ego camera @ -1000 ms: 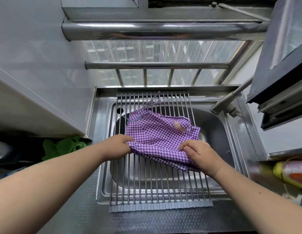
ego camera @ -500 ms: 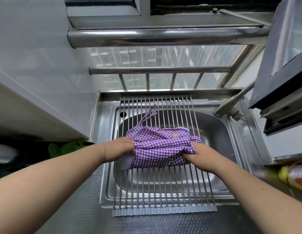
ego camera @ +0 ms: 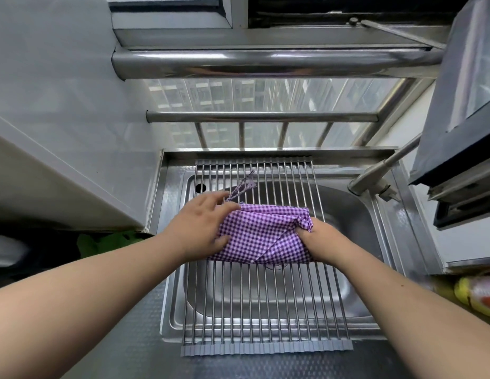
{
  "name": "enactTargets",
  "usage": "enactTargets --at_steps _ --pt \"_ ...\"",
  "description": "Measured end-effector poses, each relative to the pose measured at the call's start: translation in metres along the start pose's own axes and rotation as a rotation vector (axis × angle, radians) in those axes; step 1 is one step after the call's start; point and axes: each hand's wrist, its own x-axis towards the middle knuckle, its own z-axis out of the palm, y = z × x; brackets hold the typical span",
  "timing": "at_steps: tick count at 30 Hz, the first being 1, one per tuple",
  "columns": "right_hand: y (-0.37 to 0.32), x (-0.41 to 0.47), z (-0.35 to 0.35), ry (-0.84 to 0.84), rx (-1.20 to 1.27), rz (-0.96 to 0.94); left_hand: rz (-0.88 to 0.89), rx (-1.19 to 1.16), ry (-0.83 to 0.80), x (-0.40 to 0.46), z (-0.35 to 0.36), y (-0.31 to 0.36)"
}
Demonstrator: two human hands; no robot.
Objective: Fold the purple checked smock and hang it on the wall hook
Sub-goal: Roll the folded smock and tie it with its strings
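Note:
The purple checked smock point(ego camera: 261, 235) lies folded into a compact bundle on the roll-up metal drying rack point(ego camera: 265, 302) over the sink. Its thin ties point(ego camera: 242, 186) stick out at the far left corner. My left hand point(ego camera: 201, 224) rests flat on the bundle's left end, fingers spread, thumb on the cloth. My right hand point(ego camera: 319, 240) grips the bundle's right end, with bunched fabric in its fingers. No wall hook is in view.
A steel sink point(ego camera: 356, 222) sits under the rack, with a tap point(ego camera: 375, 177) at the right. Window bars point(ego camera: 263, 116) and a thick steel rail point(ego camera: 265, 62) stand behind. A cabinet point(ego camera: 462, 160) juts out at right, a yellow bottle point(ego camera: 476, 295) below it, green cloth point(ego camera: 101, 240) at left.
The near edge of the smock has been folded up and over, so the cloth is now a narrower bundle. My left hand has let go of the edge and lies flat on top.

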Motion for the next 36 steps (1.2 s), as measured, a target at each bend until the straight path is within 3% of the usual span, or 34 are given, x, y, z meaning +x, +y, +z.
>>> enactTargets --at_steps 2,4,6,11,14,17,20,23,26,29,31,36 --pt "0.000 0.002 0.000 0.002 0.019 0.026 0.181 0.112 0.029 0.004 0.002 0.007" --pt "0.000 0.006 0.001 0.010 0.029 0.049 0.369 0.165 -0.050 0.012 0.005 0.017" --pt "0.001 0.009 0.003 0.022 0.034 0.085 0.409 0.195 -0.149 0.021 0.014 0.022" --pt "0.007 0.016 0.014 0.135 0.001 0.213 0.182 0.165 -0.301 0.030 0.039 0.014" --pt "0.008 0.005 0.019 0.255 0.003 0.189 0.043 0.066 -0.238 0.029 0.043 0.015" --pt "0.012 -0.007 0.022 0.346 -0.067 0.096 -0.222 -0.068 -0.080 0.026 0.045 0.023" --pt "0.013 -0.007 0.024 0.301 -0.070 0.133 -0.485 -0.213 0.012 0.022 0.041 0.028" --pt "0.011 -0.004 0.025 0.278 -0.082 0.139 -0.693 -0.477 -0.038 0.020 0.032 0.029" --pt "0.010 -0.002 0.025 0.266 -0.082 0.136 -0.739 -0.622 -0.138 0.026 0.030 0.021" --pt "0.012 -0.001 0.025 0.257 -0.079 0.142 -0.878 -0.985 -0.181 0.034 0.032 0.013" --pt "0.013 0.000 0.025 0.241 -0.076 0.142 -0.919 -1.094 -0.213 0.037 0.032 0.011" --pt "0.016 0.002 0.021 0.225 -0.063 0.140 -0.701 -0.898 -0.153 0.032 0.027 0.010"
